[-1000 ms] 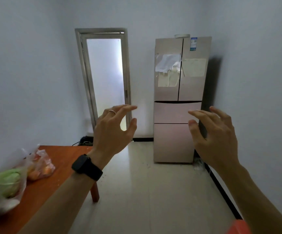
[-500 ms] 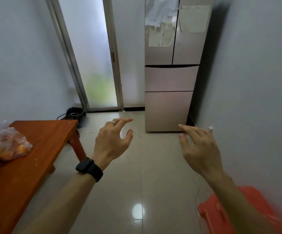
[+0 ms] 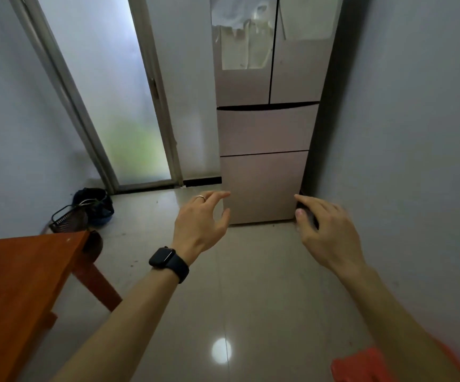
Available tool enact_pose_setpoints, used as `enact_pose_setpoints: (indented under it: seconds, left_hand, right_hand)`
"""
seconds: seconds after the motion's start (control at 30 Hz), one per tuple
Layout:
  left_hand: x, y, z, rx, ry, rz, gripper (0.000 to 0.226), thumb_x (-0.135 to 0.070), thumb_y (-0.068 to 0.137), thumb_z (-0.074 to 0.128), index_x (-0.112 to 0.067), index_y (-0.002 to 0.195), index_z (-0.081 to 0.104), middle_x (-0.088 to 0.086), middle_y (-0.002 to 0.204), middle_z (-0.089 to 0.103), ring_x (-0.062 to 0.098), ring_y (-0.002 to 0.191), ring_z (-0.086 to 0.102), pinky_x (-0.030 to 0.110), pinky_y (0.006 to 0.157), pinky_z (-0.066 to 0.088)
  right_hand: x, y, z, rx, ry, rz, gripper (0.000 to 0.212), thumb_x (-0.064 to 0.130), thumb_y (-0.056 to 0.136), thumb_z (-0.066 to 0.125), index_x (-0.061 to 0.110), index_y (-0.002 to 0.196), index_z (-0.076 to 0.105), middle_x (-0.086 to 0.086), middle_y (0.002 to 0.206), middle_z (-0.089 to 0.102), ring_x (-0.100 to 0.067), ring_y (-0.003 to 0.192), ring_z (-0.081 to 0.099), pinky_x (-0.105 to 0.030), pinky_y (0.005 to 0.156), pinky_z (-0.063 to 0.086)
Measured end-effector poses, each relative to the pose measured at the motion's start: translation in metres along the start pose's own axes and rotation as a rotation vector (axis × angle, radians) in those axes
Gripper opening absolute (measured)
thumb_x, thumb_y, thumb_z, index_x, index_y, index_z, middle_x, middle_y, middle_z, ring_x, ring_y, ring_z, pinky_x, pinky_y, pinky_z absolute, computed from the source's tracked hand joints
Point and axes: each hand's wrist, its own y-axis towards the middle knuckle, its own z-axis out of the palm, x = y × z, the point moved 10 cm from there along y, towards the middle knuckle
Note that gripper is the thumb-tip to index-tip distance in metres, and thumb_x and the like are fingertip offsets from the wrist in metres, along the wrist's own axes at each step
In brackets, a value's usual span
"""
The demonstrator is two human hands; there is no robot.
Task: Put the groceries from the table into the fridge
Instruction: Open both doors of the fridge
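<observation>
A pale pink fridge (image 3: 267, 128) stands ahead against the right wall, with two upper doors and two drawers, all closed; papers are stuck on the upper doors. My left hand (image 3: 199, 223), with a ring and a black watch on the wrist, is held out in front of the fridge's lower drawer, fingers apart and empty. My right hand (image 3: 326, 232) is also out in front, near the fridge's lower right corner, fingers spread and holding nothing. The red-brown wooden table (image 3: 16, 282) is at the lower left; no groceries are in view on it.
A frosted glass door (image 3: 104, 92) with a metal frame is left of the fridge. A dark bucket and a black basket (image 3: 85, 209) sit on the floor in the left corner. Something red (image 3: 361, 366) lies at the bottom right. Glossy tiled floor stretches ahead.
The view has moved closer to the fridge and tilted down. The bagged groceries on the table have slipped out of view at left. Both hands stay empty and have dropped lower.
</observation>
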Motion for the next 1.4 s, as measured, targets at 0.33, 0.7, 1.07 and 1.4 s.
enact_pose_setpoints:
  seconds: [0.33, 0.7, 1.07, 1.4]
  left_hand:
    - [0.012, 0.199, 0.091, 0.044, -0.011, 0.069, 0.044, -0.045, 0.095, 0.053, -0.038, 0.138, 0.049, -0.006, 0.136, 0.055, 0.014, 0.122, 0.051, 0.033, 0.096, 0.049]
    - [0.005, 0.439, 0.172, -0.043, -0.037, 0.027, 0.043, -0.044, 0.096, 0.053, -0.037, 0.139, 0.049, -0.005, 0.141, 0.052, 0.016, 0.124, 0.051, 0.030, 0.092, 0.046]
    - [0.047, 0.620, 0.294, 0.068, -0.195, -0.045, 0.043, -0.046, 0.095, 0.050, -0.037, 0.137, 0.049, -0.011, 0.140, 0.051, 0.011, 0.128, 0.048, 0.034, 0.099, 0.047]
    - [0.114, 0.768, 0.409, 0.225, -0.902, -0.560, 0.031, -0.034, 0.097, 0.061, -0.031, 0.128, 0.055, -0.005, 0.134, 0.056, 0.015, 0.120, 0.055, 0.030, 0.095, 0.047]
  right_hand:
    - [-0.083, 0.172, 0.062, 0.004, 0.020, 0.059, 0.041, 0.038, 0.102, 0.047, 0.033, 0.142, 0.052, 0.010, 0.139, 0.058, -0.015, 0.131, 0.044, -0.025, 0.098, 0.033]
    - [-0.175, 0.414, 0.112, 0.042, 0.047, -0.008, 0.042, 0.040, 0.102, 0.047, 0.033, 0.143, 0.051, 0.011, 0.140, 0.057, -0.014, 0.133, 0.042, -0.032, 0.106, 0.036]
    - [-0.262, 0.577, 0.243, 0.200, 0.055, 0.048, 0.042, 0.043, 0.103, 0.042, 0.035, 0.144, 0.049, 0.015, 0.142, 0.054, -0.011, 0.134, 0.040, -0.030, 0.108, 0.035]
    - [-0.324, 0.716, 0.357, 0.273, 0.734, 0.605, 0.028, 0.040, 0.104, 0.046, 0.035, 0.132, 0.052, 0.001, 0.139, 0.058, -0.016, 0.121, 0.055, -0.034, 0.098, 0.044]
